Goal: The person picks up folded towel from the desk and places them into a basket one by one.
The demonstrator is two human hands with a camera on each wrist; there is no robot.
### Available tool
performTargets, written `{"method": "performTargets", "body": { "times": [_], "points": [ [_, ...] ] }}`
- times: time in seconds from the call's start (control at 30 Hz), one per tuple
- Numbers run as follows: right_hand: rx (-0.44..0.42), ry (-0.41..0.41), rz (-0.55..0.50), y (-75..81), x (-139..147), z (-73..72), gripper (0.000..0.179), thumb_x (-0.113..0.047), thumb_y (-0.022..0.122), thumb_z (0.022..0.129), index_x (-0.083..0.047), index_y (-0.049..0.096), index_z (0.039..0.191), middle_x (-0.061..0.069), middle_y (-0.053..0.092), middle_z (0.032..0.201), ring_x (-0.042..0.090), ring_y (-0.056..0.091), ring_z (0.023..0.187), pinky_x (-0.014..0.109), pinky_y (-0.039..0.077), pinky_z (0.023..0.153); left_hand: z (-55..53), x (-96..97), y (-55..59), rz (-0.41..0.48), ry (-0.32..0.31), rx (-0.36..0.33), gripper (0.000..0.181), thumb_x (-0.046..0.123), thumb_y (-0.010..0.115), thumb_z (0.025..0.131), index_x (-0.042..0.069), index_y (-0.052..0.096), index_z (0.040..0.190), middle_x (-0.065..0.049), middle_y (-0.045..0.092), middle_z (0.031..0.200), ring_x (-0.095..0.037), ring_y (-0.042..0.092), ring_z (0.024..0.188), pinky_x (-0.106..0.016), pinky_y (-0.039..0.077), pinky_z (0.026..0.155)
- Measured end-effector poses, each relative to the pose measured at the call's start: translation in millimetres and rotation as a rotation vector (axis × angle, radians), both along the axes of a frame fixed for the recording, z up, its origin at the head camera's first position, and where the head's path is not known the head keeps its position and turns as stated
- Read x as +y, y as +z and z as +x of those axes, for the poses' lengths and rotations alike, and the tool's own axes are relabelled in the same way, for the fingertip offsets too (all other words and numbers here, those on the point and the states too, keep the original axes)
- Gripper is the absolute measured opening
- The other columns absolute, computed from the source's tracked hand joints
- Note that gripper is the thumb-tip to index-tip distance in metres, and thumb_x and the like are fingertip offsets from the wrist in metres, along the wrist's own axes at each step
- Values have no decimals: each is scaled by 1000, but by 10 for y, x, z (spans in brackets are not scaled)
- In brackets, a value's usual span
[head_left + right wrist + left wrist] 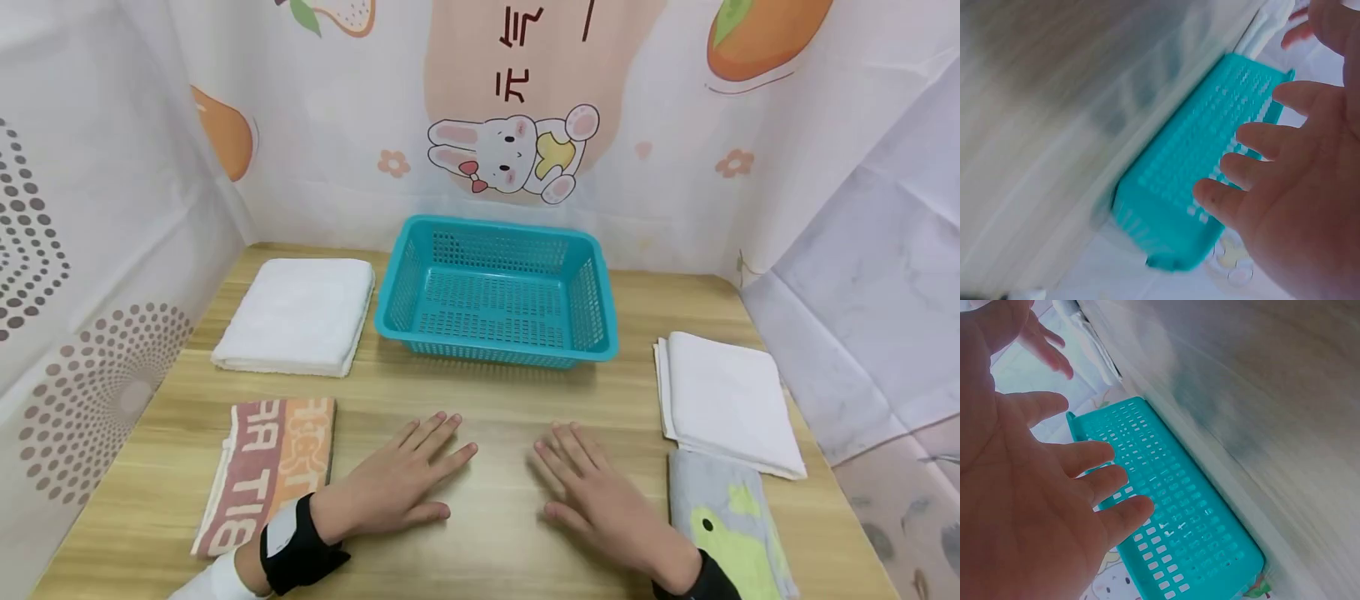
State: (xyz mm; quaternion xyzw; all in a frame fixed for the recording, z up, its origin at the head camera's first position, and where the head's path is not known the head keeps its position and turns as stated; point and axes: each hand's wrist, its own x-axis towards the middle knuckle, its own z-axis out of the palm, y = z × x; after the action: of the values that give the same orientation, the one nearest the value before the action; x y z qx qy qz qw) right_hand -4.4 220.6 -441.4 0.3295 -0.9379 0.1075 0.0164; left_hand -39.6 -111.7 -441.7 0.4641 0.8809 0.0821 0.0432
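Observation:
My left hand (397, 482), palm down with fingers spread, is over the wooden table, just right of a folded red and orange patterned towel (273, 475). Fingers straight, my right hand (603, 504) is at the right, near a folded grey towel with a green animal print (723, 521). Neither hand holds anything. Whether they touch the tabletop is hard to tell. Beyond them stands a teal plastic basket (495, 350) with nothing inside; both wrist views show its perforated side (1166, 481) past the fingers.
A folded white towel (300, 312) lies left of the basket. Another folded white cloth (727, 404) is at the right, its near edge against the grey towel. A printed curtain (322, 167) hangs behind the wooden table (480, 550), with more sheeting at both sides.

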Motion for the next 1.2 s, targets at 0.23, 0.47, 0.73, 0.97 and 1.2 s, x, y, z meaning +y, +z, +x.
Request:
{"method": "performTargets", "body": {
  "times": [0.23,0.47,0.73,0.97,1.2],
  "points": [
    [-56,-193,-9,118,286,128,72,-37,70,92,-14,40,153,19,30,159,43,26,145,54,33,110,32,4,16,4,-1,-6,74,55,54,97,16,34,156,-22,22,161,-39,22,148,-54,30,113],
    [-109,-353,29,182,701,223,66,-29,69,94,-5,43,150,28,31,155,51,24,142,68,26,108,36,-4,17,15,7,-36,73,53,55,97,16,33,156,-23,22,161,-39,23,148,-54,32,112],
    [-234,-461,65,194,1049,302,70,-26,70,93,2,39,150,38,28,151,61,24,136,74,28,100,6,4,32,26,10,-42,73,52,55,98,16,32,157,-23,21,161,-39,23,148,-54,31,113],
    [-196,-434,42,120,1297,398,73,-27,82,80,0,50,141,41,38,143,67,34,125,74,34,93,-16,4,49,35,3,-14,73,52,56,97,15,34,156,-24,23,160,-40,26,146,-53,33,111],
    [-337,-421,46,93,1485,457,98,-35,90,66,-3,45,147,43,35,142,71,32,122,77,37,84,-5,4,29,41,4,-23,73,52,56,97,15,34,156,-24,24,160,-40,27,146,-54,34,111]
  ]
}}
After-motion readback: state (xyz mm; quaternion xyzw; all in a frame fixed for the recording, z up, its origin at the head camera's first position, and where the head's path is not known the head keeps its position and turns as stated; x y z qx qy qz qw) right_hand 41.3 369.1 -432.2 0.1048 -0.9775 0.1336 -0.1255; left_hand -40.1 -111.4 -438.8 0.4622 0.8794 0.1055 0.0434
